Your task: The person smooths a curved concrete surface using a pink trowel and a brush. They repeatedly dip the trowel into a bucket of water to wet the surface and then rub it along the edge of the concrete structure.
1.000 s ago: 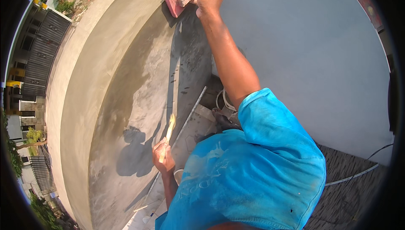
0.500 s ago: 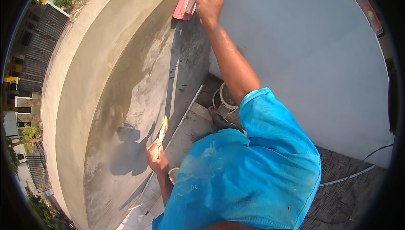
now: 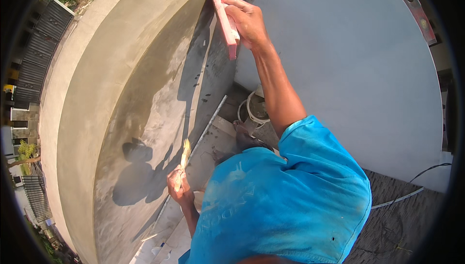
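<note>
My right hand point(image 3: 247, 23), raised at the top of the view, is closed round the handle of a pink plastering float point(image 3: 224, 25). The float is tilted edge-on, and its flat face points left toward the grey plastered wall point(image 3: 160, 89); it looks apart from the surface. Lower down, my left hand point(image 3: 179, 184) grips the handle of a brush point(image 3: 186, 153) with pale yellow bristles pointing up. The brush is held just in front of the wall, and I see no contact. Part of the plaster is dark and damp, part lighter.
A bucket point(image 3: 259, 106) stands in the corner by my foot point(image 3: 244, 138). A thin straight strip point(image 3: 208, 123) runs along the wall's foot. The smooth grey-white wall point(image 3: 348, 70) rises on the right. A hose point(image 3: 397, 199) and cable lie on the dark floor at lower right.
My right hand has drawn the float down and slightly right, turning it edge-on and away from the wall. My left hand with the brush has barely shifted.
</note>
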A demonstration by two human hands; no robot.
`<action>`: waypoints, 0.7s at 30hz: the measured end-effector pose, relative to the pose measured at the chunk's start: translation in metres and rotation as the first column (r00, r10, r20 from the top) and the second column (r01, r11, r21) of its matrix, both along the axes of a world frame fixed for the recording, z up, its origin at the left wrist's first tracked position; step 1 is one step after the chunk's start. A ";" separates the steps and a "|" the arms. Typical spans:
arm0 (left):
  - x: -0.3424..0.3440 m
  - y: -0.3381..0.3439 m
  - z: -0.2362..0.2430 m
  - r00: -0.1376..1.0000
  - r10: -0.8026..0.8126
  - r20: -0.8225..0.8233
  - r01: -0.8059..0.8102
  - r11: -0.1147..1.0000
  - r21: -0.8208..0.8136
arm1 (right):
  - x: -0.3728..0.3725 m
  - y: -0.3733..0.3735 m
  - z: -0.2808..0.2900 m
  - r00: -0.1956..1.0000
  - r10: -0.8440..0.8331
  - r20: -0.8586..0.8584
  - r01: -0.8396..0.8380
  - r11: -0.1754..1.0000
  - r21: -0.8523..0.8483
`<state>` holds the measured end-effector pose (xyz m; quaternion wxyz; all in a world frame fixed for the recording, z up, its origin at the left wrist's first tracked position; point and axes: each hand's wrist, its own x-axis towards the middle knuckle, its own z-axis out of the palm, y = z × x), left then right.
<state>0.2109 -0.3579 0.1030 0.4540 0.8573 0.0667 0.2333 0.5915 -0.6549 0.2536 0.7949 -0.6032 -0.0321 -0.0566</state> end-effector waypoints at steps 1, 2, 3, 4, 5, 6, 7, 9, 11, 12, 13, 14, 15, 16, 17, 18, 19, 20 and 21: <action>0.007 -0.001 -0.001 1.000 -0.023 0.013 0.023 0.999 0.026 | -0.028 0.021 -0.001 0.996 0.087 -0.013 -0.087 0.996 0.000; 0.013 -0.003 0.001 0.999 -0.041 -0.032 0.042 0.999 0.024 | -0.052 0.038 -0.006 0.985 0.158 -0.063 -0.164 0.981 -0.108; 0.018 -0.003 0.005 0.997 -0.066 -0.046 0.068 0.997 0.043 | -0.069 0.059 -0.018 0.988 0.154 -0.014 -0.153 0.962 -0.227; 0.025 -0.002 0.007 0.994 -0.091 -0.055 0.094 0.994 0.055 | -0.085 0.068 -0.017 0.959 0.282 -0.023 -0.279 0.927 -0.252; 0.031 -0.003 0.010 0.991 -0.115 -0.065 0.119 0.991 0.068 | -0.089 0.070 -0.025 0.899 0.436 -0.047 -0.425 0.839 -0.340; 0.032 -0.005 0.016 0.991 -0.124 -0.047 0.127 0.990 0.064 | -0.090 0.068 -0.021 0.895 0.444 -0.035 -0.434 0.851 -0.296; 0.031 -0.003 0.018 0.993 -0.110 -0.046 0.113 0.991 0.074 | -0.090 0.060 -0.017 0.897 0.442 -0.019 -0.433 0.866 -0.249; 0.032 -0.002 0.015 0.995 -0.094 -0.027 0.096 0.993 0.075 | -0.064 0.024 -0.025 0.951 0.148 0.270 -0.135 0.989 -0.064; 0.032 -0.005 0.009 0.999 -0.048 -0.011 0.049 0.997 0.057 | -0.015 -0.013 -0.039 0.836 -0.169 0.521 0.329 0.915 -0.232; 0.030 -0.004 0.009 0.999 -0.045 -0.024 0.046 0.998 0.054 | 0.006 -0.023 -0.040 0.803 -0.240 0.545 0.454 0.839 -0.300; 0.029 -0.003 0.009 0.999 -0.040 -0.030 0.042 0.998 0.051 | 0.024 -0.027 -0.042 0.766 -0.282 0.577 0.528 0.789 -0.316; 0.028 -0.003 0.009 0.998 -0.046 -0.036 0.048 0.997 0.057 | 0.037 -0.028 -0.040 0.742 -0.282 0.608 0.551 0.773 -0.315; 0.026 -0.003 0.009 0.998 -0.052 -0.041 0.055 0.997 0.062 | 0.047 -0.027 -0.038 0.717 -0.281 0.638 0.575 0.756 -0.313; 0.023 -0.004 0.010 0.997 -0.056 -0.051 0.059 0.996 0.067 | 0.056 -0.026 -0.036 0.693 -0.280 0.664 0.586 0.755 -0.293; 0.022 -0.005 0.009 0.998 -0.046 -0.042 0.049 0.997 0.067 | 0.063 -0.026 -0.034 0.667 -0.281 0.690 0.599 0.753 -0.273; 0.022 -0.007 0.008 0.999 -0.038 -0.033 0.040 0.997 0.066 | 0.068 -0.025 -0.032 0.640 -0.281 0.715 0.611 0.750 -0.252; 0.021 -0.007 0.007 0.999 -0.029 -0.029 0.031 0.997 0.065 | 0.069 -0.022 -0.031 0.648 -0.280 0.709 0.604 0.756 -0.254; 0.020 -0.008 0.006 0.999 -0.021 -0.031 0.023 0.998 0.053 | 0.070 -0.018 -0.029 0.654 -0.279 0.703 0.598 0.760 -0.255; 0.019 -0.007 0.005 0.999 -0.015 -0.032 0.016 0.999 0.040 | 0.071 -0.014 -0.029 0.660 -0.279 0.697 0.593 0.763 -0.257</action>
